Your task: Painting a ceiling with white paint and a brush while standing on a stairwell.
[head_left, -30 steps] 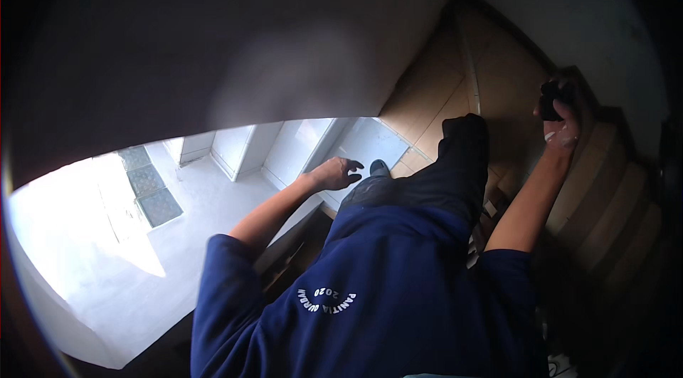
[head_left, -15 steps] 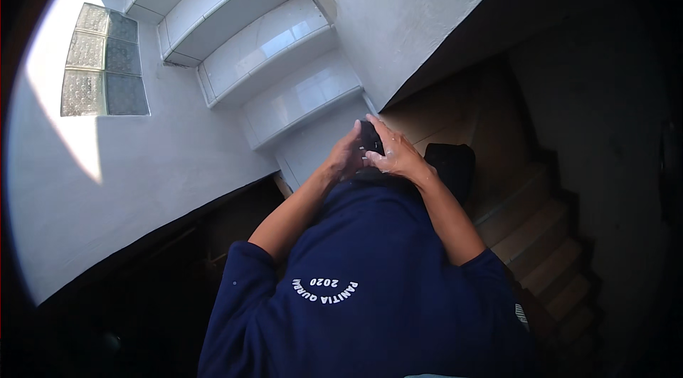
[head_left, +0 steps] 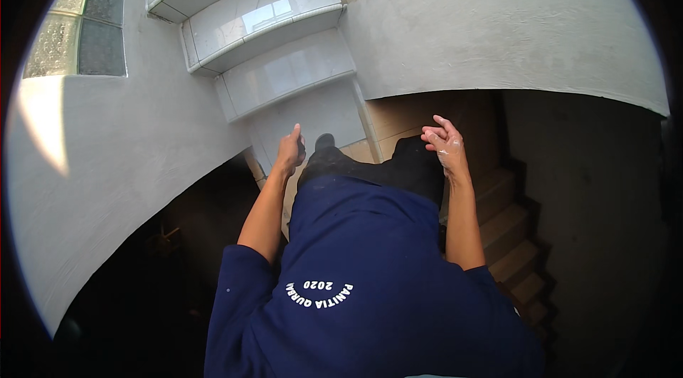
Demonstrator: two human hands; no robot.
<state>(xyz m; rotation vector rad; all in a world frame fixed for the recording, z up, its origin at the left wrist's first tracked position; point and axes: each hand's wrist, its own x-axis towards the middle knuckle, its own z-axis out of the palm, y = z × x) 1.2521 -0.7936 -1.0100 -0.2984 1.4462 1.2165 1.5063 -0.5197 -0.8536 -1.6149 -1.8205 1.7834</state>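
Your hands have parted since a moment ago: the left hand [head_left: 290,152] hangs loosely curled and the right hand [head_left: 445,145] spreads open, both holding nothing. The dark object they cupped is gone from view. Ahead, the pale steps [head_left: 284,79] climb away.

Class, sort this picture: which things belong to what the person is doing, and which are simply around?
In hand: left hand, fingers curled; right hand, open and empty; pale tiled steps just ahead of both.
Just around: glass-block window; grey plastered wall; brown steps; blue shirt.
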